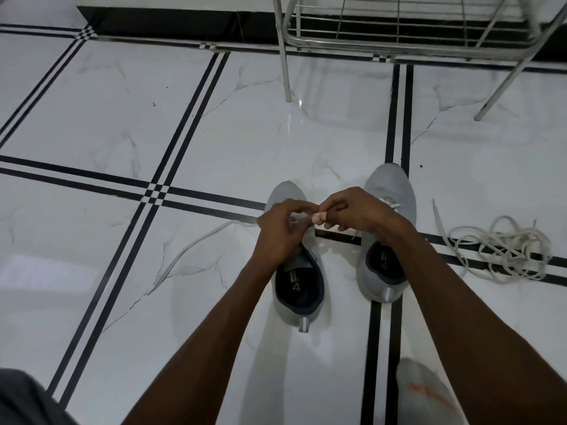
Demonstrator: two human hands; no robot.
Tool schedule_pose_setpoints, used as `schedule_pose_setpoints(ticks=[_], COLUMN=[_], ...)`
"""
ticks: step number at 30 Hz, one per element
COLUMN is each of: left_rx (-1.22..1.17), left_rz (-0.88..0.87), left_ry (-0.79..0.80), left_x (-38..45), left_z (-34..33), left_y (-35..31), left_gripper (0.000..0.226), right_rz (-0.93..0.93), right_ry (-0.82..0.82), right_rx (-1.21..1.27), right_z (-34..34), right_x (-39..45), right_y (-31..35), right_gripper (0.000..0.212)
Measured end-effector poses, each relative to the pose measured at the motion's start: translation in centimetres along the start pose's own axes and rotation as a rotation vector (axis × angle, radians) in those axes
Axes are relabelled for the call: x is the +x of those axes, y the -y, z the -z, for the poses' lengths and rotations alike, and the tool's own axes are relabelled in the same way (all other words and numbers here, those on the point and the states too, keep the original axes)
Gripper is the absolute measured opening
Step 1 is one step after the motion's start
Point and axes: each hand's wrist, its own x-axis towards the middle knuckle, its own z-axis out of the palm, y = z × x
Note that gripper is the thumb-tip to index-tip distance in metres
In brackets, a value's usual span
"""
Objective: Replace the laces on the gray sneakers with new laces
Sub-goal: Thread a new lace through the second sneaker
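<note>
Two gray sneakers stand side by side on the tiled floor, toes pointing away from me. Over the left sneaker (299, 280) my left hand (280, 230) and my right hand (357, 211) meet, both pinching a white lace (190, 245) near its tip. The rest of that lace trails off to the left across the floor. The right sneaker (388, 191) shows a bit of white lace at its eyelets, partly hidden behind my right wrist. A tangled pile of white laces (503, 251) lies on the floor to the right of the shoes.
A metal rack (395, 41) on thin legs stands at the far side against the wall. A foot in a gray sock with orange print (426, 394) shows at the bottom right. Dark cloth sits at the bottom left corner.
</note>
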Motion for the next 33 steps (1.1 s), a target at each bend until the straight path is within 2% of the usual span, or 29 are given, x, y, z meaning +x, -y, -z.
schedule_pose_setpoints(ticks=[3,6,7,9,11,13,15,16,18,19,21,23,24,26,28,30,31,33], left_rx=[0.019,0.013,0.001,-0.007,-0.01,-0.024,-0.004,0.013,-0.012,-0.043,0.022,0.127,0.145,0.1,0.173,0.296,0.274,0.138], left_rz=[0.029,0.05,0.058,0.064,0.132,0.313,0.494,0.477,0.26,0.114,-0.051,-0.03,0.002,0.113,0.317,0.448,0.396,0.132], left_ry=[-0.044,0.008,0.039,0.051,-0.099,-0.322,-0.416,-0.395,-0.307,-0.24,-0.081,0.02,-0.003,-0.19,-0.401,-0.462,-0.424,-0.24], left_x=[0.6,0.5,0.5,0.4,0.2,0.2,-0.3,-0.5,-0.9,-1.0,-0.6,0.2,0.3,0.1,-0.2,-0.7,-0.9,-1.0], left_z=[1.2,1.8,1.8,1.5,1.9,3.0,3.9,4.2,4.0,3.8,3.1,2.8,2.9,4.0,5.7,6.7,6.7,5.7], left_y=[0.5,0.3,0.1,-0.2,0.2,1.7,3.0,3.1,2.2,1.0,-0.8,-0.6,0.0,1.1,2.7,3.6,3.5,2.1], left_gripper=[0.008,0.034,0.034,0.018,0.012,0.015,0.023,0.034,0.048,0.043,0.032,0.026,0.02,0.015,0.017,0.026,0.036,0.052], right_rz=[-0.001,0.03,0.042,0.047,0.025,0.006,0.015,0.032,0.076,0.105,0.137,0.129,0.121,0.106,0.094,0.11,0.127,0.162], right_ry=[-0.045,-0.043,-0.046,-0.062,-0.07,-0.07,-0.058,-0.049,-0.029,-0.023,-0.046,-0.091,-0.092,-0.087,-0.11,-0.101,-0.072,-0.005], right_rx=[0.111,0.167,0.173,0.174,0.109,0.039,0.028,0.024,0.012,0.004,-0.038,-0.073,-0.076,-0.074,-0.032,-0.023,-0.051,-0.102], right_z=[-0.2,-0.4,-0.5,-0.8,-0.4,0.5,1.2,1.3,0.4,-0.3,-1.5,-2.2,-2.2,-1.6,-0.5,0.0,-0.3,-1.5], right_x=[-0.2,-0.3,-0.4,-0.3,-0.4,-0.7,-0.9,-1.0,-0.9,-0.6,0.1,0.6,0.7,0.5,0.1,0.0,0.1,0.7], right_y=[-0.1,0.0,0.2,0.5,0.9,0.6,0.0,-0.2,0.1,0.4,1.0,1.3,1.3,0.9,0.3,0.2,0.3,1.0], right_gripper=[0.024,0.028,0.029,0.028,0.025,0.022,0.015,0.014,0.013,0.013,0.008,0.011,0.015,0.021,0.017,0.012,0.012,0.014])
